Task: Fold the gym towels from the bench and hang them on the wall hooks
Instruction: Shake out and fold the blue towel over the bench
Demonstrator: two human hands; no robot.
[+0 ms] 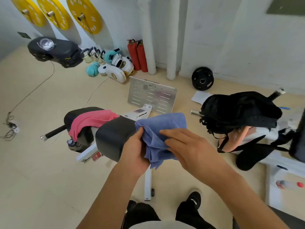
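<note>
Pale gym floor, black bench below — blue towel held above its near pad, left hand pinching one edge, right hand seemingly pressing flat on top; best matching corners before creasing, pink towel waiting on the far pad.

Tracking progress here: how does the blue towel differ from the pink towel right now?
The blue towel is gripped in the left hand with the right hand flat on it; the pink towel lies untouched. Blue is bunched and part-folded above the bench pad; pink drapes unfolded over the far pad. Neither is hung yet.
</note>
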